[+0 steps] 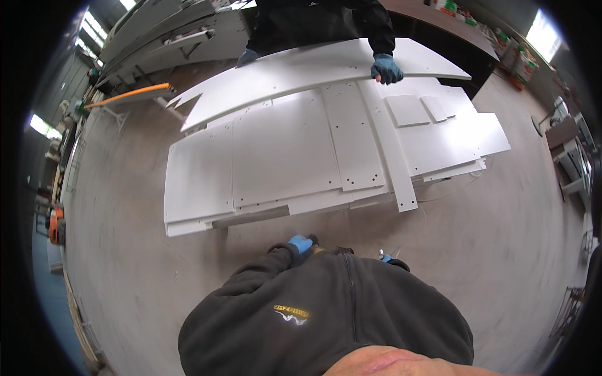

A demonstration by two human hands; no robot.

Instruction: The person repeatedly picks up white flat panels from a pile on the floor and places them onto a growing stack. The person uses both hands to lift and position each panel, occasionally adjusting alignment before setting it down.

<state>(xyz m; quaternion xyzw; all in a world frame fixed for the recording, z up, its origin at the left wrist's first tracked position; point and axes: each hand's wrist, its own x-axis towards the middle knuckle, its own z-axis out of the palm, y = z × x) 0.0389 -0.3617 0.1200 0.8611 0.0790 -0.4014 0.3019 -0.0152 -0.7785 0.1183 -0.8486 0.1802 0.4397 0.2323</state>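
My left hand (300, 243), in a blue glove, is low in front of my jacket. Its fingers are closed around something dark-ended (314, 239) that is too small to make out. At my other side, most of my right hand (388, 257) is hidden by the jacket; only a bit of blue glove shows, beside a small shiny piece (380, 253). Both hands are apart from the stack of white panels (285, 150) in front of me. Across the stack, a co-worker's gloved hand (387, 69) grips a long white panel (282, 75), and their other hand (247, 57) is at its far edge.
A narrow white strip (392, 147) lies across the stack and juts past its near edge. Smaller white pieces (407, 110) rest on the right. An orange-edged bar (128, 95) stands at far left, and a dark table (448, 31) is behind at right.
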